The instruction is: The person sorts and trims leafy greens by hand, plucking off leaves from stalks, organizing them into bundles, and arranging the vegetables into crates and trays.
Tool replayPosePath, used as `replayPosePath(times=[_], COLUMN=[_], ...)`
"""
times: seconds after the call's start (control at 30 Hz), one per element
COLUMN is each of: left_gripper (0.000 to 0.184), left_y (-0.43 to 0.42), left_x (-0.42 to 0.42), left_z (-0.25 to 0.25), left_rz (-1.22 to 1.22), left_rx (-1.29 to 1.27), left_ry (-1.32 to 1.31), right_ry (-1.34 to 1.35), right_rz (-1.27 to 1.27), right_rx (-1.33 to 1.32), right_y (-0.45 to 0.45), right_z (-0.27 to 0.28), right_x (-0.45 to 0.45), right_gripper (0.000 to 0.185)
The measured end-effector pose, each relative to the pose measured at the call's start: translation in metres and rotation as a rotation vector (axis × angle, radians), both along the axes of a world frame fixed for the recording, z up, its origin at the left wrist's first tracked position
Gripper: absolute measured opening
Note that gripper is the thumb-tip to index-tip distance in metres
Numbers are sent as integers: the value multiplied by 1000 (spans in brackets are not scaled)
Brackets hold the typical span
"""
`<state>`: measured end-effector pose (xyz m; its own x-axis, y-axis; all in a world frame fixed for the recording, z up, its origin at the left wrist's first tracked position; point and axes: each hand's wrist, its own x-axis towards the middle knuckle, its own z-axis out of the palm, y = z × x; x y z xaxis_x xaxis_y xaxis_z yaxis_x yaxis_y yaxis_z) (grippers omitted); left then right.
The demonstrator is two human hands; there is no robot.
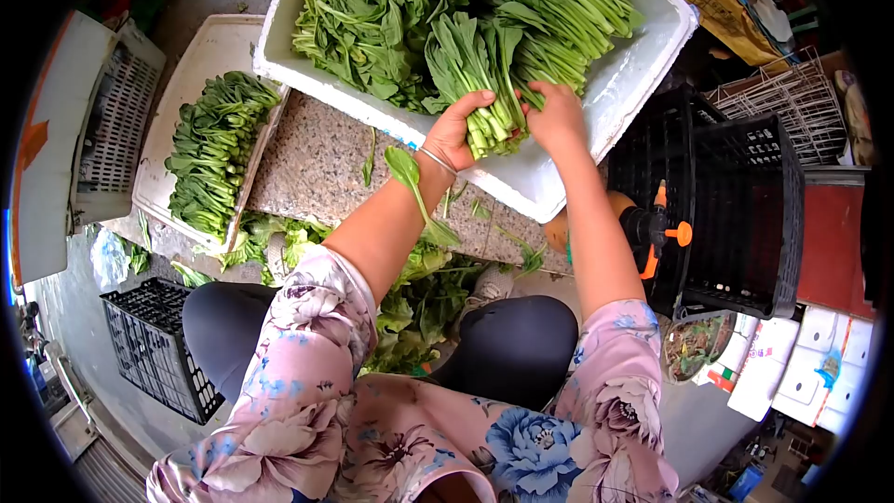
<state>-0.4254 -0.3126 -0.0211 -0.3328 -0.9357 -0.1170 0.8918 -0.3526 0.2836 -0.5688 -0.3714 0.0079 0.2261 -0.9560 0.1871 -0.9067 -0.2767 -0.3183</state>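
Note:
My left hand (452, 133) is closed around the stem end of a bunch of leafy greens (473, 65), its thumb lying across the stems. My right hand (556, 119) presses in from the other side, fingers curled against the stems; its fingertips are partly hidden. Both hands are over the near edge of a white foam box (372, 110), where more leafy greens (363, 19) lie in bundles with their stems gathered together. One loose leaf (402, 170) rests across my left wrist, beside a bracelet (438, 161).
On the left, a white foam lid (154, 163) carries a row of greens (219, 154). Trimmed leaves (396, 317) are heaped on the floor between my feet. Black plastic crates (745, 224) stand at right, beside an orange-and-black sprayer nozzle (656, 228). Another black crate (163, 345) sits lower left.

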Motion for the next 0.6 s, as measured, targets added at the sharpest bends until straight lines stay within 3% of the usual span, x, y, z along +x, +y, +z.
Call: replayPosePath(times=[0.23,0.3,0.37,0.4,0.43,0.47,0.5,0.57,0.6], left_gripper=[50,49,42,37,37,35,34,32,32], left_y=[42,58,70,75,79,81,84,91,94], left_x=[8,12,14,16,16,13,11,10,9], left_z=[33,49,61,62,63,66,69,74,73], left_rz=[-5,-13,115,175,194,325,454,489,560], left_rx=[-108,-124,-140,-83,-89,-111,-130,-140,-180], left_ry=[180,106,-175,-359,-361,-509,-654,-684,-888], right_ry=[59,163,121,-20,-156,-449,-443,-1107,-1096], right_rz=[32,-17,18,-2,-19,-5,8,-13,-6], right_rx=[-119,-123,-69,-15,39,324,317,882,870], right_y=[-4,-4,-5,-2,2,8,26,67,83], right_z=[-11,-10,-5,3,11,21,42,77,85], right_x=[-4,1,0,3,8,10,17,29,33], right_gripper=[11,13,19,24,30,36,36,34,34])
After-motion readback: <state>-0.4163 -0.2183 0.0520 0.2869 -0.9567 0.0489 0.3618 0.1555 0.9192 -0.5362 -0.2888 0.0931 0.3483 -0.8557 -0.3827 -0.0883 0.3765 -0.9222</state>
